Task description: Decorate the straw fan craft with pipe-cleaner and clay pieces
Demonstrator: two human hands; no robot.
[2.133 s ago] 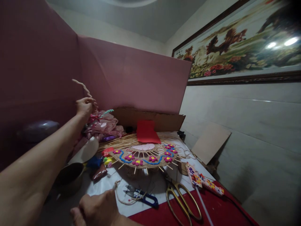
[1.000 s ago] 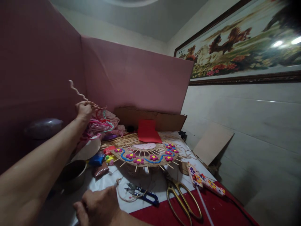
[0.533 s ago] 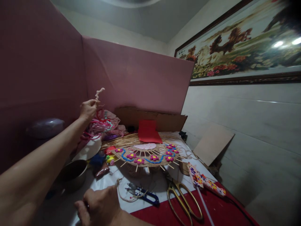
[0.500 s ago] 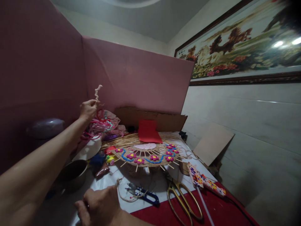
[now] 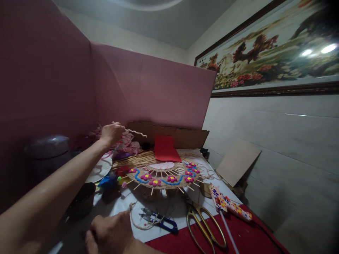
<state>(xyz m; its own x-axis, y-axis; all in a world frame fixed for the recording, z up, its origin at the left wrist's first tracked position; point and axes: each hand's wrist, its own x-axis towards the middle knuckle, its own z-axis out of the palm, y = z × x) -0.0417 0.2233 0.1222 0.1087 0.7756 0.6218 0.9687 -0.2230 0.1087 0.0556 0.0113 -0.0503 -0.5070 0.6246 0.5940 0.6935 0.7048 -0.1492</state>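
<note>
My left hand [image 5: 112, 134] is raised over the back left of the table. It is closed on a wavy cream-coloured strip [image 5: 136, 133], whose free end sticks out to the right. Low in front, my right hand [image 5: 112, 229] is curled shut, and what its fingers may hold is hidden. A piece of twine [image 5: 140, 227] curves beside its fingertips, near blue thread snips [image 5: 159, 218]. Beyond lies a half-round fan-like piece [image 5: 161, 180] made of sticks and twine, decorated with pink flowers and a blue wavy line.
Gold-handled scissors [image 5: 205, 222] and a flower-patterned glue gun [image 5: 229, 204] lie at the right. A dark pot [image 5: 82, 203], a white plate [image 5: 102, 169] and pink materials [image 5: 127, 143] stand left. Red paper [image 5: 166, 150] leans against cardboard [image 5: 185, 135] at the back.
My left hand has moved right and slightly down. The cream strip, upright before, now points sideways to the right. My right hand has barely moved.
</note>
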